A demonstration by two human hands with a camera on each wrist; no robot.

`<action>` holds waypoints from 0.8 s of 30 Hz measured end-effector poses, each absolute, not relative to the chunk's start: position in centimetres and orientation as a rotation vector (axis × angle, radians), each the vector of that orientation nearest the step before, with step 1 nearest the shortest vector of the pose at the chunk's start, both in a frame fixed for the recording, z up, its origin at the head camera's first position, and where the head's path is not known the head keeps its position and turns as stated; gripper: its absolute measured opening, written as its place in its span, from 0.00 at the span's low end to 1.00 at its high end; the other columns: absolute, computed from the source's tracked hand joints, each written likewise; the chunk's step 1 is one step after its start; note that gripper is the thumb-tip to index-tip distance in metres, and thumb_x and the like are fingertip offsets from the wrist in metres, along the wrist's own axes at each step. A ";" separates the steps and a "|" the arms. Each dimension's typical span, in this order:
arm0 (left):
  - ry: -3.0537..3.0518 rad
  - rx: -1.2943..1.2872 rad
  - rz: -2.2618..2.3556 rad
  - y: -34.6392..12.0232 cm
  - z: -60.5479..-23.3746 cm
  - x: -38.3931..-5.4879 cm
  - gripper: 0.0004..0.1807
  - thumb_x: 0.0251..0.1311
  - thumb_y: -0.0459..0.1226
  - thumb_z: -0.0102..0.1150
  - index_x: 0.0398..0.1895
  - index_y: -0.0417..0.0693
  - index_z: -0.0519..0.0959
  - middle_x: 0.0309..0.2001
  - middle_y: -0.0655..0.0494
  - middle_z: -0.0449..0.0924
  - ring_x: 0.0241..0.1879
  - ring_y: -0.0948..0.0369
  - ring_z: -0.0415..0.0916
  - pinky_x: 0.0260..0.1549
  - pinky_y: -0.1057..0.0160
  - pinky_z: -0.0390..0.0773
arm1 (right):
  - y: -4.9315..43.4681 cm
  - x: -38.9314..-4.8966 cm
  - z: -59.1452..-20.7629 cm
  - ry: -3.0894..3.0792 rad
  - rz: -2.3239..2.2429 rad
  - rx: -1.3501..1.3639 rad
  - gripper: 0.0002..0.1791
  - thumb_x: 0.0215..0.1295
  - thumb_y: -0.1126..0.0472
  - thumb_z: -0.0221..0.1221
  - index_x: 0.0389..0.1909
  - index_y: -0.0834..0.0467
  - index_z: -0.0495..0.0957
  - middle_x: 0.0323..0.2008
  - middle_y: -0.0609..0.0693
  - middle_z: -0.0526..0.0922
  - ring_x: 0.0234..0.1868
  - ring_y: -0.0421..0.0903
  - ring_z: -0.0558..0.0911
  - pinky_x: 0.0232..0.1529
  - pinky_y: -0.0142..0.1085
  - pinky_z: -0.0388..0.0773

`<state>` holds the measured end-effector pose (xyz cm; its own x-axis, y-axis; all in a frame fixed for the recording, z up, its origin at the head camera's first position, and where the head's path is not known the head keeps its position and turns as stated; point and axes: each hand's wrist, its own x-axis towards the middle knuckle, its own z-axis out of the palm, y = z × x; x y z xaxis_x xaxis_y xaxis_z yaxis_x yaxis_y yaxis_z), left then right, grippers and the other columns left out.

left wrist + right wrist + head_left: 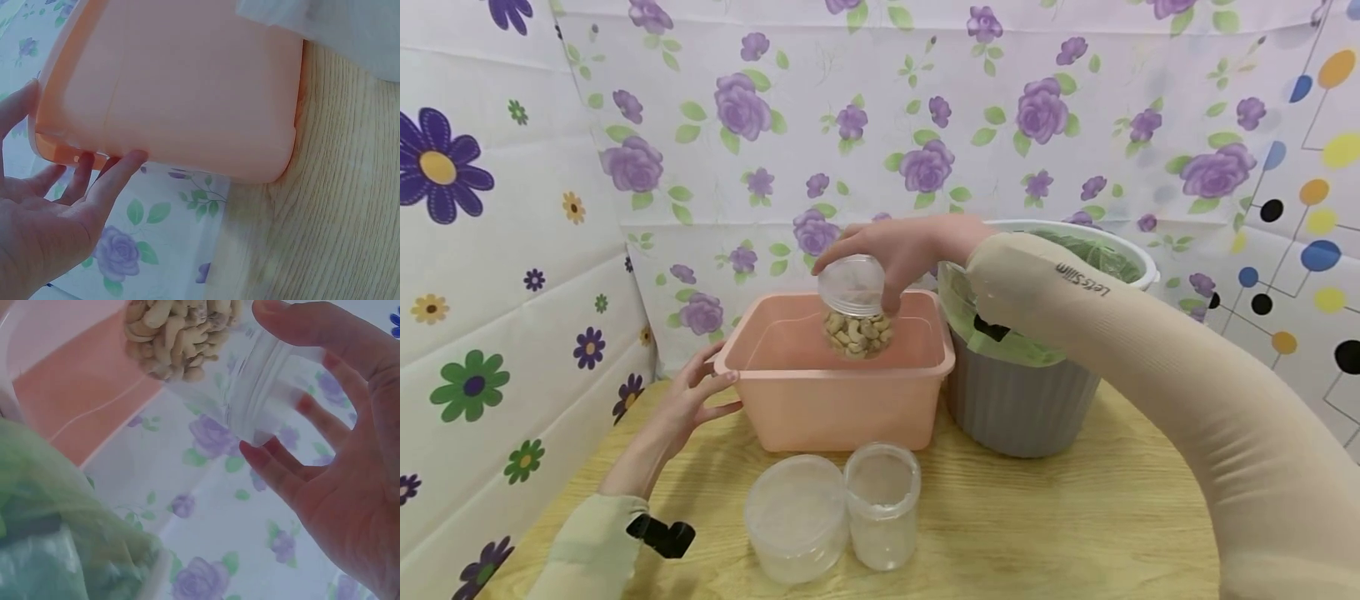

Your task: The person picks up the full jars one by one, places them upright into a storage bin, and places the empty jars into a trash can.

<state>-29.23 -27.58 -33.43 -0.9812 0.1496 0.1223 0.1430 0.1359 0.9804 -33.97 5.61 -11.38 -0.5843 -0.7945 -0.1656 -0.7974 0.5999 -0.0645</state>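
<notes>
My right hand (891, 250) grips a clear plastic jar (848, 287) by its upper part, thumb on one side and fingers round the other. Cashews (857, 335) fill the lower part of that jar, which is roughly upright above the pink basin (842, 408). The right wrist view shows the cashews (178, 337) through the clear wall, beyond a ridged ring. At the basin's left end, my left hand (688, 400) holds the rim. Its fingers (128, 167) spread round the corner in the left wrist view. Most of the basin's floor is hidden.
A grey bin (1022, 404) lined with a green bag (1037, 337) stands right of the basin, under my right forearm. In front stand a wide clear tub (797, 517) and a taller clear container (883, 508), side by side on the wooden tabletop (1045, 525). Flowered sheets (865, 183) hang behind.
</notes>
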 end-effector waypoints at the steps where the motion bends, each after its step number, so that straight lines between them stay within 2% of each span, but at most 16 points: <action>1: 2.365 0.308 2.039 -27.6 -33.4 -29.2 0.42 0.71 0.42 0.52 0.80 0.54 0.42 0.62 0.49 0.59 0.51 0.72 0.73 0.52 0.56 0.83 | 5.4 -34.2 -11.6 2.643 0.021 -1.332 0.54 0.44 0.66 0.70 0.70 0.27 0.60 0.77 0.41 0.52 0.76 0.46 0.53 0.60 0.47 0.73; 9: 2.364 0.311 2.036 -27.5 -33.4 -29.1 0.41 0.72 0.42 0.52 0.81 0.54 0.42 0.62 0.49 0.59 0.51 0.72 0.73 0.53 0.55 0.83 | 3.9 -35.7 -13.3 2.641 0.059 -1.343 0.53 0.44 0.64 0.71 0.70 0.27 0.60 0.77 0.40 0.54 0.76 0.45 0.55 0.62 0.45 0.72; 16: 2.361 0.286 2.055 -27.7 -33.3 -28.8 0.42 0.71 0.42 0.53 0.80 0.53 0.41 0.61 0.51 0.59 0.51 0.73 0.72 0.52 0.56 0.83 | 2.6 -37.1 -14.9 2.594 0.047 -1.280 0.55 0.46 0.68 0.71 0.72 0.29 0.58 0.78 0.41 0.53 0.77 0.44 0.54 0.61 0.43 0.72; 24: 2.360 0.274 2.048 -27.4 -33.2 -28.9 0.43 0.71 0.42 0.53 0.80 0.52 0.41 0.63 0.47 0.57 0.51 0.72 0.72 0.53 0.55 0.83 | 1.8 -38.1 -17.0 2.586 0.127 -1.225 0.57 0.47 0.67 0.71 0.73 0.26 0.55 0.78 0.39 0.52 0.77 0.44 0.54 0.62 0.43 0.73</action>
<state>-28.94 -27.39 -33.25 -0.9847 0.1351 0.1104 0.1283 0.1320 0.9829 -38.13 1.80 -16.96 -0.6030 -0.7452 -0.2848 -0.7695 0.6375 -0.0390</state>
